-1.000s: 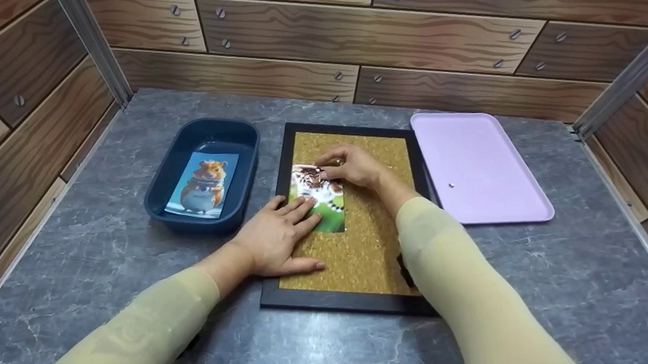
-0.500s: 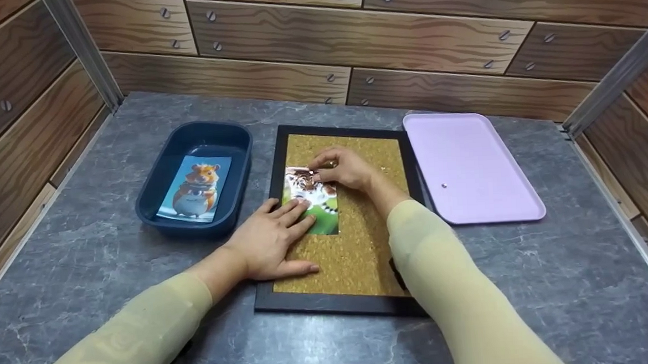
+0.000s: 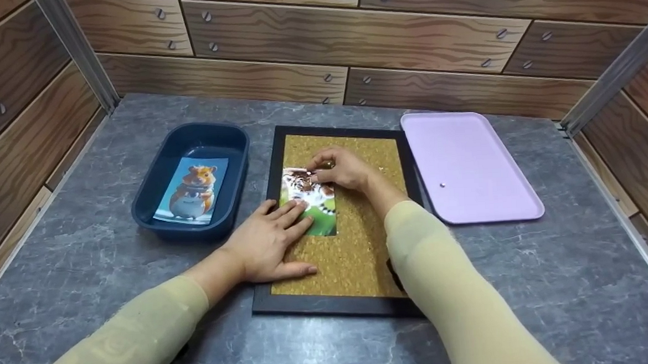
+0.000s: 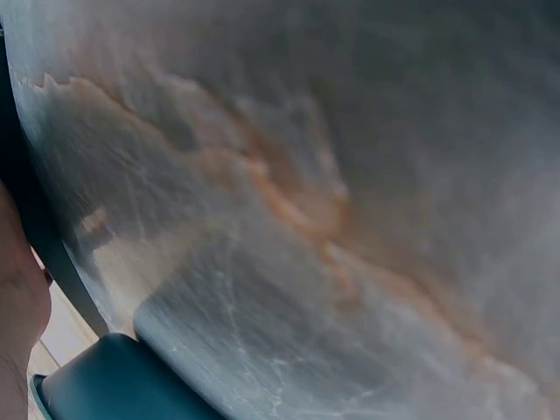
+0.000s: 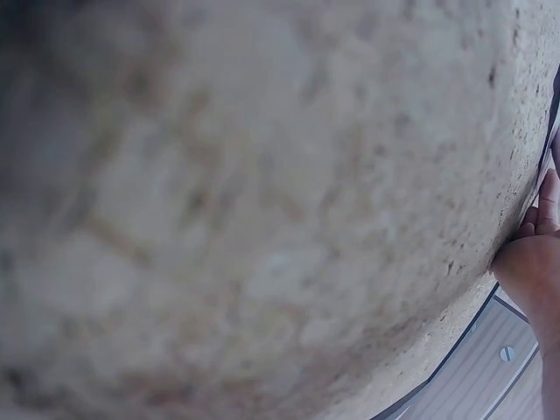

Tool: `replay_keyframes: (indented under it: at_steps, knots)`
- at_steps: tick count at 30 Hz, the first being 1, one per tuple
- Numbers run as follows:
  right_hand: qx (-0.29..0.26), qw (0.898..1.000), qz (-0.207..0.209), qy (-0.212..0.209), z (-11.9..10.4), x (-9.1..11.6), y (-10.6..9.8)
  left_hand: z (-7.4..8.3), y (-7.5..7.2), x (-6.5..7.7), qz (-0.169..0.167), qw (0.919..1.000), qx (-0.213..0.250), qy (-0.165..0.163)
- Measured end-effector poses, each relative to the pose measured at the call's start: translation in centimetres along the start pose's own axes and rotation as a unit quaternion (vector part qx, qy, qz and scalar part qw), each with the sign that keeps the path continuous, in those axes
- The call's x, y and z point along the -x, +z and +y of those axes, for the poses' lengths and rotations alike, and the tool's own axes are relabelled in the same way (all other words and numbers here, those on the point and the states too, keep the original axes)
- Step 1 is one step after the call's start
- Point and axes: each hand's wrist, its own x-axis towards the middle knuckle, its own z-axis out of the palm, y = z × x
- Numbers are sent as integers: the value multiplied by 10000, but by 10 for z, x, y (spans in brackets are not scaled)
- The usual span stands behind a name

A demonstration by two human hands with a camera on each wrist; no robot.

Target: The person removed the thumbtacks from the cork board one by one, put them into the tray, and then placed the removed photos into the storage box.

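Note:
A tiger-cub picture [image 3: 324,221] lies on the left part of a black-framed cork board [image 3: 356,258]. My left hand [image 3: 265,243] rests flat over the picture's lower left side, fingers spread, thumb on the cork. At the picture's top edge, my right hand [image 3: 345,168] pinches a tiny shiny pin [image 3: 308,173] between thumb and index finger; the fingertips mostly hide it. Another tiny shiny spot shows at the picture's lower right corner. The right wrist view shows blurred cork, with the hand [image 5: 529,267] at its right edge.
Left of the board stands a dark blue bin [image 3: 231,209] holding a hamster picture [image 3: 193,191]. A lilac tray [image 3: 473,163] touches or nearly touches the board's right side, with one small silver pin [image 3: 442,185] on it. Wood-patterned walls [image 3: 272,35] enclose the grey marbled table [image 3: 571,246].
The whole scene has shifted slightly left as the head view turned. Both hands keep their places on the picture and board, with hardly any visible movement of the fingers.

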Motion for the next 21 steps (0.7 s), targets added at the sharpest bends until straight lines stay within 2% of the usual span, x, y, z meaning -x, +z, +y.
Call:
replay_keyframes:
  at_steps: [14, 21]
  knots:
    - [-394, 9992, -11, 66, 0, 0, 2, 1, 1, 0, 56, 10000, -67, 12]
    - [-411, 9991, 29, 98, 0, 0, 2, 1, 0, 1, 61, 10000, -38, 3]
